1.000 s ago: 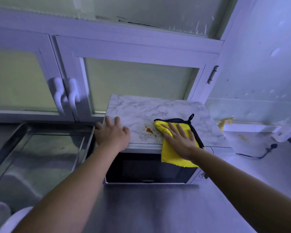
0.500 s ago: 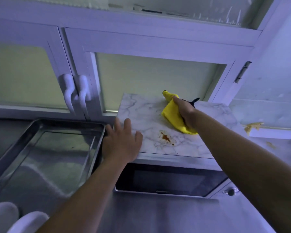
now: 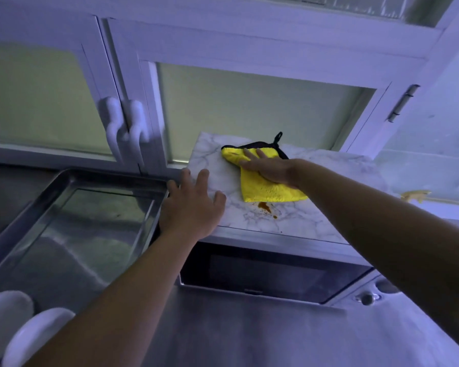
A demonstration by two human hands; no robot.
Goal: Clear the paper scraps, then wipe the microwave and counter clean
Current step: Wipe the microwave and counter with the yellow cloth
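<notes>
Two bare hands are working on the marble-patterned top of the microwave [image 3: 289, 226], which is sitting on a steel counter [image 3: 249, 335] under white glass-fronted cabinet doors [image 3: 249, 107]. The right hand [image 3: 269, 169] is lying flat, fingers straight and spread, pressing a yellow cloth [image 3: 265, 188] with a black edge and a black hanging loop against the microwave top near its back edge, about midway along. The cloth is lying folded, its near edge reaching toward the middle of the top. Just in front of that near edge, a brown stain [image 3: 265, 207] with small specks around it is showing on the marble surface, touching or almost touching the cloth. The left hand [image 3: 194, 207] is resting palm down at the front left corner of the microwave top, fingers relaxed and slightly spread, holding nothing. Below the top, the dark glass of the microwave door [image 3: 263, 274] is facing the counter. To the left of the microwave, a steel tray [image 3: 37, 207] is standing close beside it. Near the right edge, a yellowish smear [image 3: 416, 195] is marking a white ledge by the wall.
</notes>
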